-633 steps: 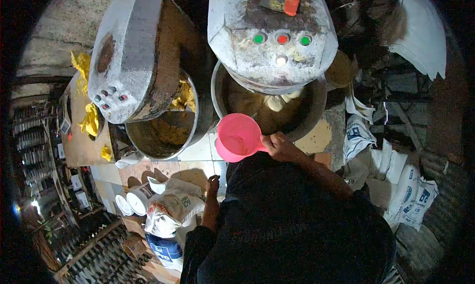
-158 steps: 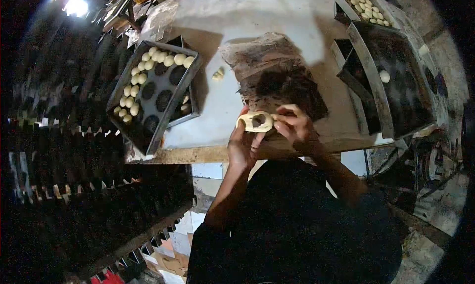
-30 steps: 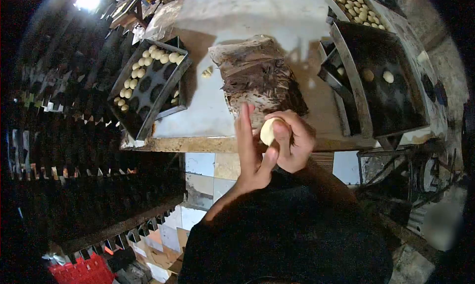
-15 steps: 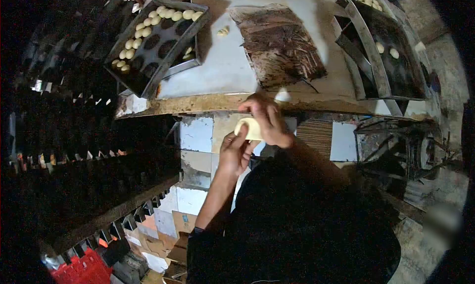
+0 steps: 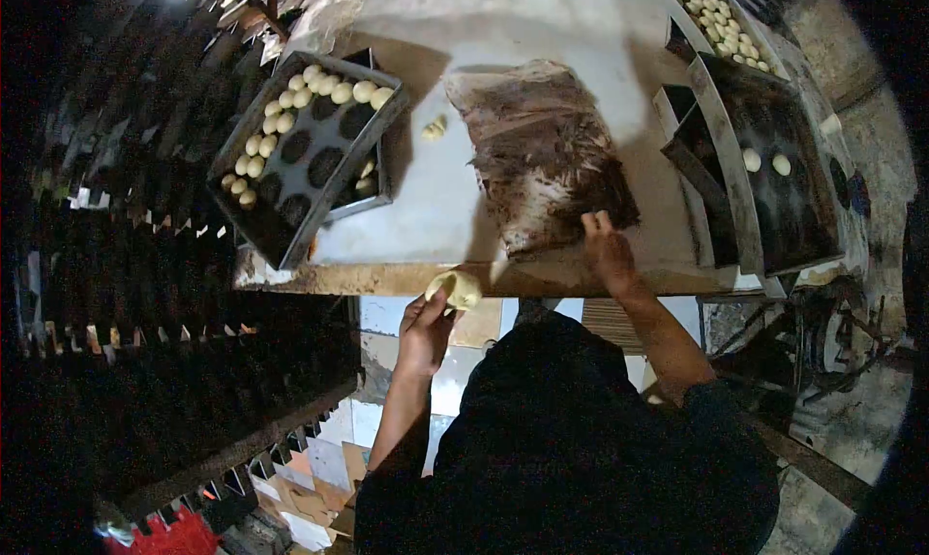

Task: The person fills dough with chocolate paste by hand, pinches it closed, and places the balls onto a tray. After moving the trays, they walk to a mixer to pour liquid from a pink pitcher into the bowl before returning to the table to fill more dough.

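In my left hand (image 5: 426, 332) is a pale piece of dough (image 5: 455, 291), hollowed like a small cup, pinched between thumb and fingers just off the table's front edge. My right hand (image 5: 610, 250) is closed at the lower right corner of a dark brown, streaky paste-like slab (image 5: 542, 149) spread on the table. What its fingers grip, if anything, is hidden. A small pale scrap of dough (image 5: 434, 127) lies left of the slab.
A metal tray (image 5: 334, 207) at the left bears several dough balls (image 5: 283, 122) along two sides and rests on another tray. More trays (image 5: 726, 158) are stacked at the right, one with two dough balls (image 5: 765, 162). The wooden table edge (image 5: 387, 280) runs in front of me.
My right hand has left the dough and moved right and forward to the slab's corner. The left hand keeps the dough, now opened into a cup shape. The view has tilted up.
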